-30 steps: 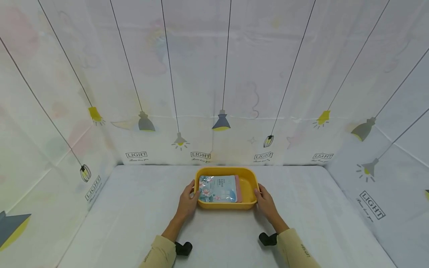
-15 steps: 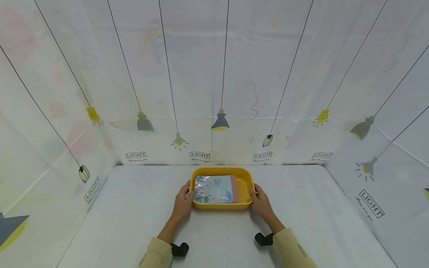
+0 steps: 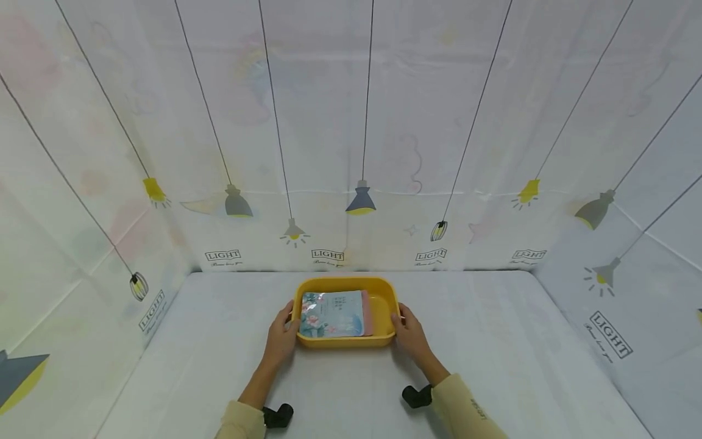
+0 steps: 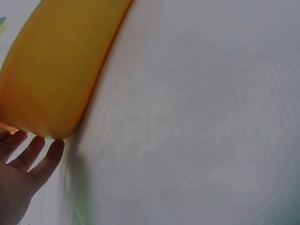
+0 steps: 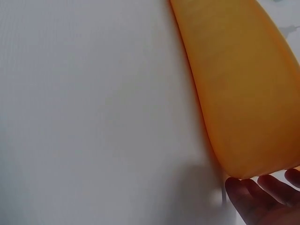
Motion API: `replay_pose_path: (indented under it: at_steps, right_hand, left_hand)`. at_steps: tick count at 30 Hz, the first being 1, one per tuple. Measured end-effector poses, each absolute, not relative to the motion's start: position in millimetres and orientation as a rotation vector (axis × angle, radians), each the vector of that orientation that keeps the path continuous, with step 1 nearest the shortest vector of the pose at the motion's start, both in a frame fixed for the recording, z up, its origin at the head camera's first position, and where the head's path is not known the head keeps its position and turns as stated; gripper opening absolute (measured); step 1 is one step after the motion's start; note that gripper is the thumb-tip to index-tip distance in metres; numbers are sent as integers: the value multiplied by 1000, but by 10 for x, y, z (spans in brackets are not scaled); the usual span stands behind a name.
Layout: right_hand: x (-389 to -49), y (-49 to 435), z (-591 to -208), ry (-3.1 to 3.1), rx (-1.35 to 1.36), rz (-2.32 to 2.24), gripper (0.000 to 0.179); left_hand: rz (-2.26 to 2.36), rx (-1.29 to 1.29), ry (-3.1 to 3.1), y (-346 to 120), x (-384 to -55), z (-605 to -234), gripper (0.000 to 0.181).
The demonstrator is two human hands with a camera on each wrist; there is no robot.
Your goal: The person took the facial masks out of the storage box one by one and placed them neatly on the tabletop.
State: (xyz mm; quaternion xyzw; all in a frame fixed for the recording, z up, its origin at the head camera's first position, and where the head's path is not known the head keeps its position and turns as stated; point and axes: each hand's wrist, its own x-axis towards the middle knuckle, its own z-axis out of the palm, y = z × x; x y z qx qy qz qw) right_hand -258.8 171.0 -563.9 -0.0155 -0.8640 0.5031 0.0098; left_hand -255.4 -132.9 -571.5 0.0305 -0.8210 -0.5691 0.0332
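A yellow rectangular plastic tray point(image 3: 347, 342) stands near the far side of the white table in the head view. Inside it lies a light blue flat packet point(image 3: 334, 314) printed with flowers, and a pink strip point(image 3: 368, 314) shows along its right edge. My left hand point(image 3: 281, 340) grips the tray's left end, thumb by the rim. At the opposite end, my right hand point(image 3: 412, 339) holds on in the same way. Both wrist views show the tray's smooth outer wall point(image 4: 56, 65), with fingertips point(image 5: 236, 190) against its ends.
White cloth covers the table point(image 3: 493, 353). A white curtain printed with hanging lamps point(image 3: 361, 200) rises behind and on both sides. Black wrist-worn devices point(image 3: 278, 416) jut inward near each sleeve point(image 3: 465, 410).
Both hands have moved the yellow tray left and slightly toward me, the packet travelling inside it. The grip at each end looks the same.
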Motion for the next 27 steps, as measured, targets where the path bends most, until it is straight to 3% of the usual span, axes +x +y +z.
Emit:
replay_pose_path:
  at_steps: [27]
  right_hand:
    - [-2528,1097,-5586,-2738,106,1637,52]
  left_hand:
    - [-1799,134,-2488,-1995,-2465,-5664,52]
